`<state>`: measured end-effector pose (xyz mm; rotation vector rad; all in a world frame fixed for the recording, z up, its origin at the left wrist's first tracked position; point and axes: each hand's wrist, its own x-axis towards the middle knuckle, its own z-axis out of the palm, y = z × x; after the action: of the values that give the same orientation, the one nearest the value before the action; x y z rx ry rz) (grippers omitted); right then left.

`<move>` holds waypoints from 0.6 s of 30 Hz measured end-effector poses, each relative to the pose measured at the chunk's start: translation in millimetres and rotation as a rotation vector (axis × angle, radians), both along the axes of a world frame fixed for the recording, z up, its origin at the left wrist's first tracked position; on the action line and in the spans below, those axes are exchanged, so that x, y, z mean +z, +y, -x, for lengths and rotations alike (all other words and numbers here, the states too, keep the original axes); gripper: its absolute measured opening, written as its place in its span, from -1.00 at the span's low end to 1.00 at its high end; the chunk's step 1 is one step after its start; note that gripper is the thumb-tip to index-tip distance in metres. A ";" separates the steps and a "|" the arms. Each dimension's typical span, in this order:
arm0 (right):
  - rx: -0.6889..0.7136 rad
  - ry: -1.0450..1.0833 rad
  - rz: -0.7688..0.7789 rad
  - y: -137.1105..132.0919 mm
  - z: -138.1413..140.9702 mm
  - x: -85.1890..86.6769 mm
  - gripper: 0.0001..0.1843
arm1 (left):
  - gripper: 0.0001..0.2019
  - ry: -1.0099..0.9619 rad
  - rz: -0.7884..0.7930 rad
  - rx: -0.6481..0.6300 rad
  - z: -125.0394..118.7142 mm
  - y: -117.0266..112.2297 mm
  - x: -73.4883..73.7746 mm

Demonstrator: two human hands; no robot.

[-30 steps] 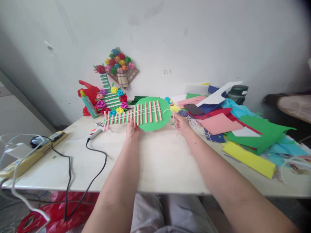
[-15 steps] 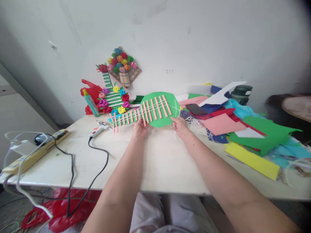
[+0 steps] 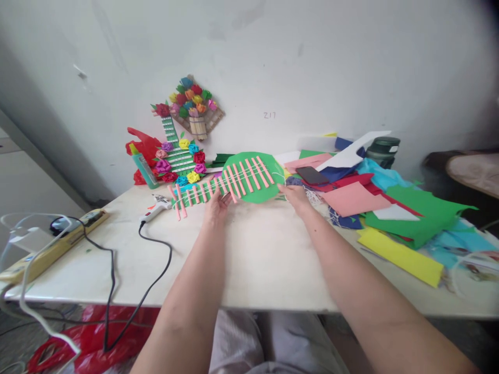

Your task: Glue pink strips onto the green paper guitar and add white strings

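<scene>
A green paper guitar-shaped craft (image 3: 253,193) is held above the table, its narrow neck pointing left. Pink paper strips (image 3: 248,175) cross it in a row, and white strings run lengthwise over them. My left hand (image 3: 218,205) grips the lower edge where the neck meets the round body. At the body's right edge, my right hand (image 3: 294,195) pinches the green paper, close to a loose loop of white string. Left of the neck lies a white glue gun (image 3: 156,209) with a black cord.
A finished flower-trimmed guitar (image 3: 181,154), a glue bottle (image 3: 143,167) and a flower-basket craft (image 3: 197,111) are at the back. On the right lie coloured sheets (image 3: 351,198), a phone (image 3: 313,175) and a dark bottle (image 3: 383,150). A power strip (image 3: 58,241) sits left.
The green craft has tilted slightly, its neck end coming lower and to the left. My left hand has shifted a little left along it. The camera view has shifted slightly.
</scene>
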<state>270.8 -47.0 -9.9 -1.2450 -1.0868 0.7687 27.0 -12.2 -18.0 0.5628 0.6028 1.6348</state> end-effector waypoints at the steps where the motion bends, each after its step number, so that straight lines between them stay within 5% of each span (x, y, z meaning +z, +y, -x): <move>1: -0.059 -0.114 -0.026 2.2 -5.2 -1.4 -0.72 | -0.89 0.000 0.000 0.015 0.1 -0.1 0.1; 4: -0.162 -0.280 -0.137 7.1 -14.6 -3.6 -0.76 | -0.85 0.018 -0.011 0.032 -1.2 -1.9 0.7; 12: -0.187 -0.244 -0.491 -3.8 5.1 15.9 -0.70 | -0.72 0.129 -0.084 -0.049 -7.7 -7.9 -0.2; 18: 0.089 0.059 -0.329 -7.9 27.2 13.0 -0.64 | -0.80 0.201 -0.080 -0.099 -13.0 -7.5 -4.9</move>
<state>243.5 -54.9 3.1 -0.8962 -1.1724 0.6574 40.0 -19.7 -22.9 0.8099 0.6482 1.5247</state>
